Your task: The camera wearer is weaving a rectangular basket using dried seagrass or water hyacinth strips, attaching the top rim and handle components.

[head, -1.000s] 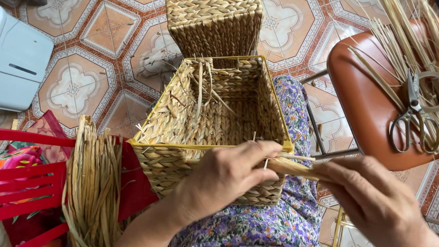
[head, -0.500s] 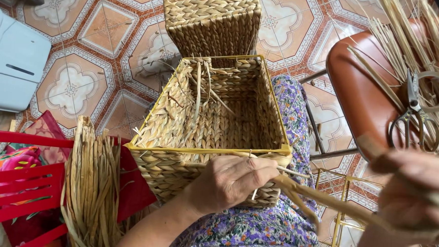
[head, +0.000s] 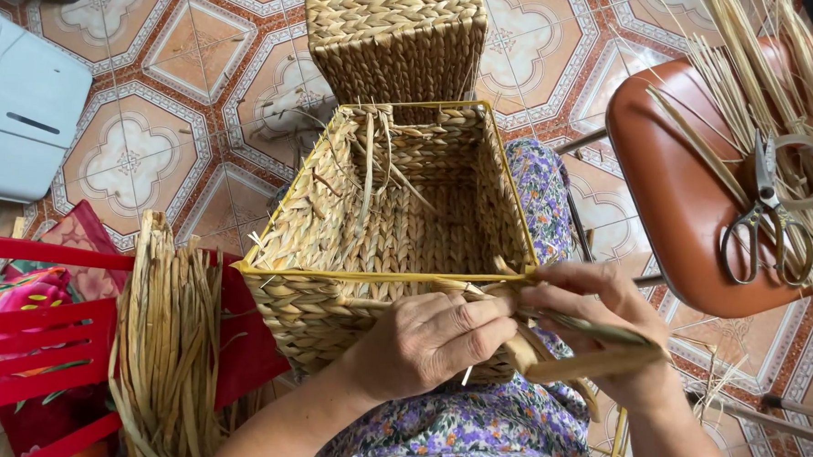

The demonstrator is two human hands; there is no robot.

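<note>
- The square woven basket of tan dried fibre with a yellow rim frame (head: 398, 210) rests on the person's lap, over a purple floral garment (head: 470, 437); its open mouth faces up toward the camera, and its near wall sits directly under both hands.
- A flat tan fibre strand (head: 593, 360) runs roughly sideways along that near wall, with its long axis pointing right and slightly down from the basket's near right corner.
- The left hand (head: 434, 339) lies against the near wall just below the yellow rim, its fingers (head: 476, 318) curled close together and pressing the weave where the strand starts.
- The right hand (head: 603, 328) is just right of the left hand and touches it; its fingers are bent and pinched around the strand, with the thumb underneath.
- Left of the left hand, a bundle of dried tan reeds (head: 169, 337) stands against a red plastic chair (head: 36, 331).
- Up and to the right of the right hand, metal scissors (head: 768, 221) lie on a brown padded stool seat (head: 673, 194) among thin straws.
- Beyond the basket, a second woven basket (head: 392, 31) stands on the patterned tile floor (head: 203, 82).
</note>
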